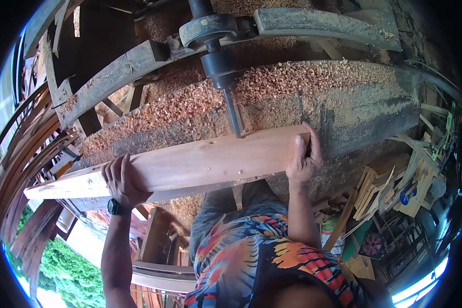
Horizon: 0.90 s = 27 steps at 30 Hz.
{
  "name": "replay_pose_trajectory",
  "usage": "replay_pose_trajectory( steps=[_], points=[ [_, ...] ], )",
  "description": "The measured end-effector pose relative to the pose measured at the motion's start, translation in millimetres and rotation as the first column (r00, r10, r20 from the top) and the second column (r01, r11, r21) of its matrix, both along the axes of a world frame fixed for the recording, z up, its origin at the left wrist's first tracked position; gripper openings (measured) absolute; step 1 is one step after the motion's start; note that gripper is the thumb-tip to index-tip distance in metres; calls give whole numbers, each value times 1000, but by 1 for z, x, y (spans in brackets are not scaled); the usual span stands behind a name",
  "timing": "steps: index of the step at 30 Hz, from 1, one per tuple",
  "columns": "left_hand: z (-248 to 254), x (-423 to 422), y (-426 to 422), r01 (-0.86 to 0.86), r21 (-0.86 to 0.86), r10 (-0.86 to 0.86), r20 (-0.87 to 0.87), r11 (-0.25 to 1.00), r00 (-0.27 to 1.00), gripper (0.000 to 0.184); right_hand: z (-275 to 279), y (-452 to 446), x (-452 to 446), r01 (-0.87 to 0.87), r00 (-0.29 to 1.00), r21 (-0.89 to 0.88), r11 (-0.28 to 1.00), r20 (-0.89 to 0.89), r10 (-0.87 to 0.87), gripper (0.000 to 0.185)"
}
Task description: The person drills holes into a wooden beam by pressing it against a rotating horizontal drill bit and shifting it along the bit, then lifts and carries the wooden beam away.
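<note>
Left hand (124, 180) part-open, laid over plank (205, 161); right hand (303, 163) part-closed, gripping its right end. Drill bit (232, 114) at far edge, shavings (313, 77) on bench (359, 120).

The board (210, 163) looks like smooth, pale wood; the drill bit (232, 114) is dark, matt metal.

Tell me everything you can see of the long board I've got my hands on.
The long board looks like pale, pinkish-brown bare wood, fairly smooth, with a few small darker marks. It lies aslant across the machine's table, its left end glaring in bright light. The left hand lies over it towards that end; the right hand holds the other end. The drill bit meets its far edge in view; whether they touch, I can't tell.
</note>
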<state>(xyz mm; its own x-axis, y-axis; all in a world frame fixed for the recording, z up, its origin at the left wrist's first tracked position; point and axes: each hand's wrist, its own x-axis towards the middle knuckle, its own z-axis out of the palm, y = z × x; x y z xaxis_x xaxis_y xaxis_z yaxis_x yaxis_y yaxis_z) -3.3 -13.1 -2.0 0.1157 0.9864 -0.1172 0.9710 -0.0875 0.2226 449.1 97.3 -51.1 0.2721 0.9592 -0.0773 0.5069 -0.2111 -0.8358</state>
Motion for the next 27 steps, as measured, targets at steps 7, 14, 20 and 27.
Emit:
replay_pose_trajectory(
  steps=[7, 14, 20, 27],
  points=[
    [0, 2, 2, 8, 5, -8, -5, 1000, 1000, 114, -2, 3, 0, -12, 1000, 34, 999, 16, 11, 36],
    [-3, 0, -1, -5, -1, 5, -8, 1000, 1000, 116, 2, 8, -1, -17, 1000, 11, 1000, 23, 17, 36],
    [-3, 0, 1, -36, -25, 36, -24, 999, 999, 118, 1, 12, -1, -30, 999, 6, 1000, 21, 30, 37],
    [-3, 0, 2, -47, -23, 46, -42, 999, 998, 120, 1, 17, -2, -24, 1000, -37, 999, 5, 24, 37]
  ],
)
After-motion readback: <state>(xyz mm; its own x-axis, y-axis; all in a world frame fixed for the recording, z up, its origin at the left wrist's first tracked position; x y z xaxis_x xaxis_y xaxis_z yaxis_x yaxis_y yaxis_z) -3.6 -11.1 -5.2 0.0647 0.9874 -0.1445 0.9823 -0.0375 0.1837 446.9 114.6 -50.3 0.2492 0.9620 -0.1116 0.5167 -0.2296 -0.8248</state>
